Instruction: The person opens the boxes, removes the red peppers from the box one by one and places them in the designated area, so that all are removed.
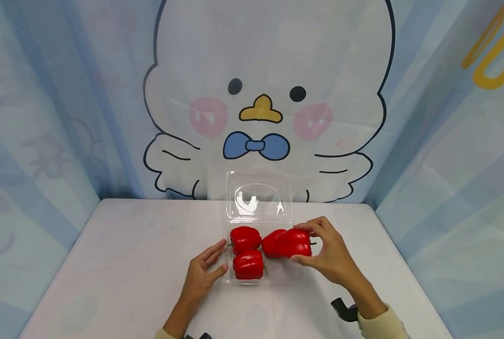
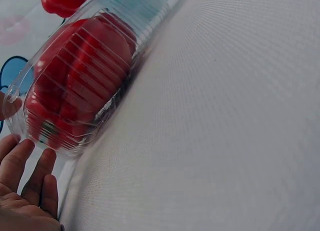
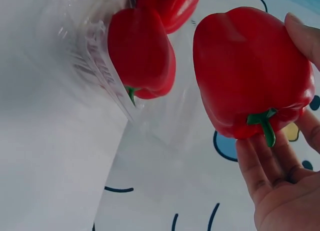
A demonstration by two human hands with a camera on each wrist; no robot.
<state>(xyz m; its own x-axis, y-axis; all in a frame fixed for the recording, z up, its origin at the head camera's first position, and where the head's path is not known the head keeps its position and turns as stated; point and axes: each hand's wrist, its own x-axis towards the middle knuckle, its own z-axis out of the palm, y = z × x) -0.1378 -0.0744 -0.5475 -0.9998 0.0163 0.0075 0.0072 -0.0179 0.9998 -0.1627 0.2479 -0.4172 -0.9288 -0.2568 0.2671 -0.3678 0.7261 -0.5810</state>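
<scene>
A clear plastic clamshell box (image 1: pixel 283 273) lies on the table with its lid (image 1: pixel 259 195) raised at the back. Two red bell peppers, one behind (image 1: pixel 245 239) and one in front (image 1: pixel 248 264), sit in its left side; a third pepper (image 1: pixel 271 242) is at the back right. My right hand (image 1: pixel 329 249) holds another red bell pepper (image 3: pixel 252 73) between thumb and fingers, its green stem (image 3: pixel 265 125) pointing right in the head view. It overlaps the third pepper there. My left hand (image 1: pixel 203 270) touches the box's left edge with fairly straight fingers (image 2: pixel 42 173).
The white table (image 1: pixel 150 254) stretches out on both sides of the box. Behind it hangs a curtain (image 1: pixel 260 56) printed with a cartoon bird, and more curtain closes in the sides. A black wrist mount (image 1: pixel 344 310) sits by the right wrist.
</scene>
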